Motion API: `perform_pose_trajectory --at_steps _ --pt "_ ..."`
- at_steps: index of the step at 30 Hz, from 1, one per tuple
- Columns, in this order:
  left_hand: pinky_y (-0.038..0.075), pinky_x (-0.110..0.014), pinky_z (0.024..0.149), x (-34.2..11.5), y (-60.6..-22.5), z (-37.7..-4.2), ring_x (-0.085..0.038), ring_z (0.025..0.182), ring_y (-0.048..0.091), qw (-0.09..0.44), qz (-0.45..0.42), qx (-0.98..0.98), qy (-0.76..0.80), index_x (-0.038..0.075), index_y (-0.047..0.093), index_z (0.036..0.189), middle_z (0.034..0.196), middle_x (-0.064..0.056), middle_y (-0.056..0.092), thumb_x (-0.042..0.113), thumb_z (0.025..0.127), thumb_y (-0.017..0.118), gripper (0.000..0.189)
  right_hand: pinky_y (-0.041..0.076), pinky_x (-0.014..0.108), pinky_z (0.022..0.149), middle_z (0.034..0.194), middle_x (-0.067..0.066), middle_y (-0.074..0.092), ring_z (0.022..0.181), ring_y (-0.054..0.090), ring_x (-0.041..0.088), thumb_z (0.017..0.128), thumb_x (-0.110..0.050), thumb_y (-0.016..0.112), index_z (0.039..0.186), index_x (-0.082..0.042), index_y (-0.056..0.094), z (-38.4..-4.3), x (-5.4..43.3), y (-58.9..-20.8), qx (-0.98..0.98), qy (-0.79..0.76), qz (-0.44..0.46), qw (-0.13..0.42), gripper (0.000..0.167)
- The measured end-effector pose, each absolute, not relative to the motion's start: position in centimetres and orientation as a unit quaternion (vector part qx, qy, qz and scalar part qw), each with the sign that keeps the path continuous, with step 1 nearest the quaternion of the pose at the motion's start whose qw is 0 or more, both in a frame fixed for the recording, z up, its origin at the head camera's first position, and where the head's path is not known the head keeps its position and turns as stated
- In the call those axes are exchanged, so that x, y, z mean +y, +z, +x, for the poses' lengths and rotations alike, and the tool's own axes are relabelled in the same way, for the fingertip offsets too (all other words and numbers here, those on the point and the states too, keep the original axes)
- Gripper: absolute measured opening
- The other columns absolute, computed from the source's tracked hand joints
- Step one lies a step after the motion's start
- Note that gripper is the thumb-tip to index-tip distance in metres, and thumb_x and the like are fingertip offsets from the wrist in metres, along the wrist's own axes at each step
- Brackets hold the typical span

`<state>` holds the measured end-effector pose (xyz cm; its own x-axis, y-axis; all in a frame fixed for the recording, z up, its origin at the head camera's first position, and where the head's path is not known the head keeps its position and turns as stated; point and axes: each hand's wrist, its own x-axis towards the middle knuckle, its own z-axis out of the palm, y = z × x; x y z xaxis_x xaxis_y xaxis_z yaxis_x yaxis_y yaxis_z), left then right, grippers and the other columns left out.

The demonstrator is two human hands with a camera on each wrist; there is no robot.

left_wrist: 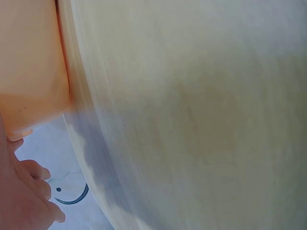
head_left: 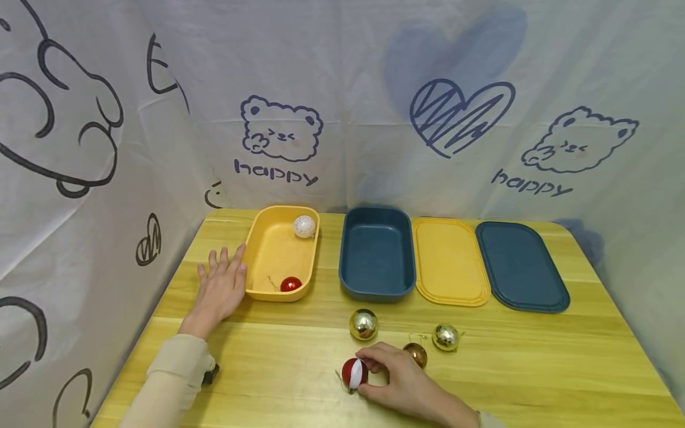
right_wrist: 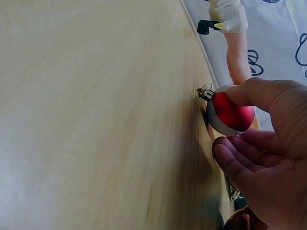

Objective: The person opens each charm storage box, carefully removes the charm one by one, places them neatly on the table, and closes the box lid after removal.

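My right hand (head_left: 398,378) pinches a red and white Christmas ball (head_left: 355,374) between thumb and fingers. In the right wrist view, the ball's (right_wrist: 233,112) silver cap and wire loop point away from the palm. With fingers spread, my left hand (head_left: 220,289) lies against the left wall of a yellow box (head_left: 278,255). Inside that box are a white speckled ball (head_left: 304,226) and a red ball (head_left: 291,284). Near the right hand lie a shiny gold ball (head_left: 364,324), a copper ball (head_left: 415,355) and a faceted gold ball (head_left: 446,337).
A dark blue box (head_left: 377,255) stands right of the yellow one. Beyond it, a yellow lid (head_left: 451,261) and a dark blue lid (head_left: 522,266) lie flat side by side. White printed cloth (head_left: 364,107) hangs behind and beside the wooden table (head_left: 278,368).
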<state>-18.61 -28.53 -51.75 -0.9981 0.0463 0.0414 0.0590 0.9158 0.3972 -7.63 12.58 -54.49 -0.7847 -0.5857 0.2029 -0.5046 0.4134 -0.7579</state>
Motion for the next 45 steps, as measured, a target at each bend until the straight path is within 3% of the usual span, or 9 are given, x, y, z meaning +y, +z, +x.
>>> perform_pose_trajectory --at_steps 26,31,36,45 --pt "-0.006 -0.082 0.119 -28.5 -51.7 -18.6 -0.062 0.157 -0.003 0.009 -0.029 -0.976 -0.214 0.02 0.006 0.172 0.17 -0.039 0.007 0.044 0.115 0.012 0.062 0.06 0.026 0.084 0.107 -0.01 0.069 0.095 0.067 0.007 0.09 -0.027 0.086 0.128 -0.007 0.071 -7.5 12.9 -53.5 0.843 -0.429 -0.321 0.049 0.046" --pt "-0.006 -0.082 0.119 -28.5 -51.6 -18.5 -0.062 0.157 -0.003 0.006 -0.029 -0.977 -0.213 0.02 0.005 0.172 0.17 -0.039 0.006 0.046 0.114 0.01 0.063 0.06 0.028 0.086 0.109 -0.005 0.071 0.097 0.068 0.011 0.09 -0.026 0.085 0.131 -0.006 0.07 -7.8 13.0 -52.4 0.839 -0.433 -0.325 0.054 0.048" --pt "-0.006 -0.082 0.12 -28.5 -51.6 -18.5 -0.062 0.157 -0.003 0.006 -0.028 -0.977 -0.21 0.02 0.005 0.172 0.17 -0.039 0.006 0.047 0.114 0.01 0.064 0.062 0.033 0.087 0.11 0.006 0.073 0.098 0.071 0.021 0.09 -0.019 0.085 0.131 -0.003 0.07 -8.9 13.0 -50.9 0.832 -0.435 -0.342 0.027 0.047" --pt "-0.003 -0.082 0.119 -28.4 -51.4 -18.7 -0.062 0.157 -0.001 0.011 -0.025 -0.978 -0.208 0.019 0.009 0.172 0.169 -0.039 0.01 0.04 0.116 0.017 0.06 0.062 0.037 0.091 0.115 0.004 0.073 0.101 0.071 0.022 0.092 -0.023 0.084 0.13 -0.009 0.072 -12.7 12.5 -47.4 0.838 -0.437 -0.327 0.002 0.042"
